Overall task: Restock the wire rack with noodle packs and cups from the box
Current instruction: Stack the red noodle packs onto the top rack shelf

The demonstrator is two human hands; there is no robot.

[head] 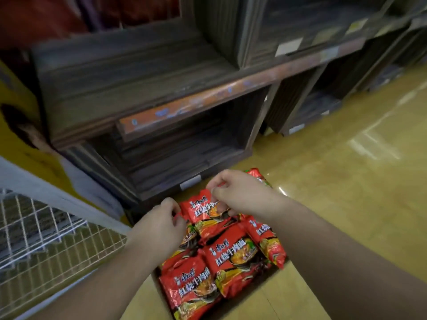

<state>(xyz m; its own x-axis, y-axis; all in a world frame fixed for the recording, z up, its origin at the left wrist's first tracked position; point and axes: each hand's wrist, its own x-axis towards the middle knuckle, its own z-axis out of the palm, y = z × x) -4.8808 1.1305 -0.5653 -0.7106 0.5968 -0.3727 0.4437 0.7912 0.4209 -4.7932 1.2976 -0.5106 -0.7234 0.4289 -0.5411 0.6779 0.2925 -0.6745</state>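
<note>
Red noodle packs (221,264) are filling the box (159,294) on the floor; both hands, left (159,225) and right (235,192), are pinching the top pack (203,209). Next it likely needs carrying left to the wire rack (39,229). Wrappers are showing white Chinese lettering, blurred.

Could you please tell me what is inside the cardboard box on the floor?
The box holds red noodle packs, piled above its rim. Both hands pinch the top pack. Anything beneath the upper packs, cups included, is covered.
</note>
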